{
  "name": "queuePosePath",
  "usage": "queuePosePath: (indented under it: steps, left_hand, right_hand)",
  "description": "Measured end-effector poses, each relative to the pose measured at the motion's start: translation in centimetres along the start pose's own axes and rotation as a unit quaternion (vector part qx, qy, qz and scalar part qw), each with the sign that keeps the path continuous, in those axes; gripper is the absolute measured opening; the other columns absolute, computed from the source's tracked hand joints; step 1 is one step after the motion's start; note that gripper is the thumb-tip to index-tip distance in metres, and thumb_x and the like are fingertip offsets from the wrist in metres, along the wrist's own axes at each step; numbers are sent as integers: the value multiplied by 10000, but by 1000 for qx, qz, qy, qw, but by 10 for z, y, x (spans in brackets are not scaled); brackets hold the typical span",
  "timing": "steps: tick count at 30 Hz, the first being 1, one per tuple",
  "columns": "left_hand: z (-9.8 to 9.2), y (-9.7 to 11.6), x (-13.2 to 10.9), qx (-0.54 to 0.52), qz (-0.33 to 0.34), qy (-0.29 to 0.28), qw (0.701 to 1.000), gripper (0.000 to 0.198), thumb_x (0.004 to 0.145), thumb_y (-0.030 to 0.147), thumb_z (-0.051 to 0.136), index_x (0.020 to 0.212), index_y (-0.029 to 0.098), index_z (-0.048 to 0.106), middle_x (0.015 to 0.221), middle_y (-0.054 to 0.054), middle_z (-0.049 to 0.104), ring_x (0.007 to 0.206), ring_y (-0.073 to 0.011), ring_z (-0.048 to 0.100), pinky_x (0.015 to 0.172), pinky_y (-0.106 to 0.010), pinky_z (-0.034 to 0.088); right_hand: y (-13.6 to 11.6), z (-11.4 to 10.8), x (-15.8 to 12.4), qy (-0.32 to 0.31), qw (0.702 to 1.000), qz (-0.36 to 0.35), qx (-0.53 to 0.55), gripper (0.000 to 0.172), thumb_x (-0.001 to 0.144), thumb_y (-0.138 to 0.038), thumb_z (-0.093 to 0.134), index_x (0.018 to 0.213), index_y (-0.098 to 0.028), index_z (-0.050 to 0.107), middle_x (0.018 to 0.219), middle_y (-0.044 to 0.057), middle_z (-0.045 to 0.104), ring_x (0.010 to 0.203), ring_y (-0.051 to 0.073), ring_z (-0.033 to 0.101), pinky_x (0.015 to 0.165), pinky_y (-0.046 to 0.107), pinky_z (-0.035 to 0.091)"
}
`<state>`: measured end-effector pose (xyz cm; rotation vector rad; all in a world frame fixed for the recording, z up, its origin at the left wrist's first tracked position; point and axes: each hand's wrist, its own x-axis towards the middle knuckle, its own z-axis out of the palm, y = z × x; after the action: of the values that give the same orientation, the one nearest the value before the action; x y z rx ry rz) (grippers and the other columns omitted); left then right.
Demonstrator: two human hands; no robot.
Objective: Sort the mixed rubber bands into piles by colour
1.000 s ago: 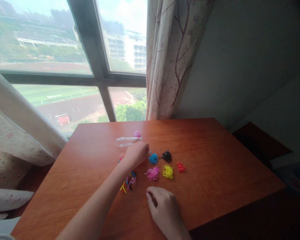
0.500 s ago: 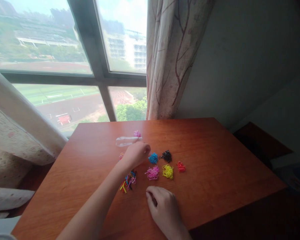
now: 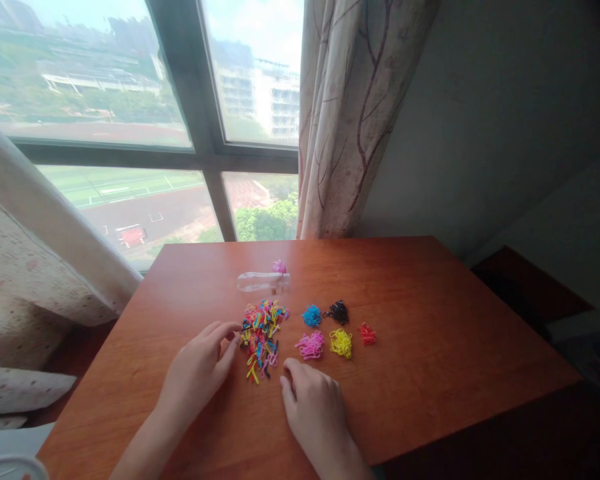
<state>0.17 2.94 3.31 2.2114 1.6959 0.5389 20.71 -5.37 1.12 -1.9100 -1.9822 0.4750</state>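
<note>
The left hand [image 3: 200,363] has thumb and index finger curved toward each other at the left edge of the mixed pile [image 3: 261,333] of coloured bands; whether a band is pinched between them cannot be told. The right hand [image 3: 313,403] rests loosely curled on the table [image 3: 430,373], near the pile's near right edge; its palm side is hidden, so any content cannot be told.

The pile lies to the right of the left fingertips, long axis running near to far. The left hand is the nearer.

Count: one mixed pile; five single-colour piles to its right: blue pile [image 3: 311,315] and black pile [image 3: 339,312] in the far row; pink pile [image 3: 310,345], yellow pile [image 3: 341,343] and red pile [image 3: 367,334] nearer. Individual bands are too small to count. Beyond the mixed pile: one transparent container [image 3: 255,283], lying left to right, and one pink item [image 3: 279,267] at its far right.
</note>
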Motion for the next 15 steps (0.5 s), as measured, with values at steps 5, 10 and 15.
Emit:
queuePosePath:
  steps: [5,10,15]
  left_hand:
    - [11,5,-19,-8,-12,-30,999,248,926,337,440,1050,252,637,1003,-18,686,826,-177,680,712,-266,501]
    - [21,12,-25,-2,-7,-32,999,230,933,311,429,1032,253,628,977,-16,662,800,-168,675,684,-262,497]
    - [25,7,-25,-41,25,-9,999,233,932,280,433,1053,255,630,927,-9,672,762,-154,669,673,-250,505]
  right_hand:
    - [-19,1,18,-35,998,31,-45,155,943,-194,562,1074,-246,624,886,26,732,769,204,696,609,247,394]
    - [-32,-5,33,-50,997,16,-55,171,943,-198,553,1100,-214,619,894,66,736,797,217,710,637,252,436]
    - [-36,-18,48,-44,997,23,-60,188,930,-160,526,1075,-201,640,865,75,737,813,217,717,663,255,456]
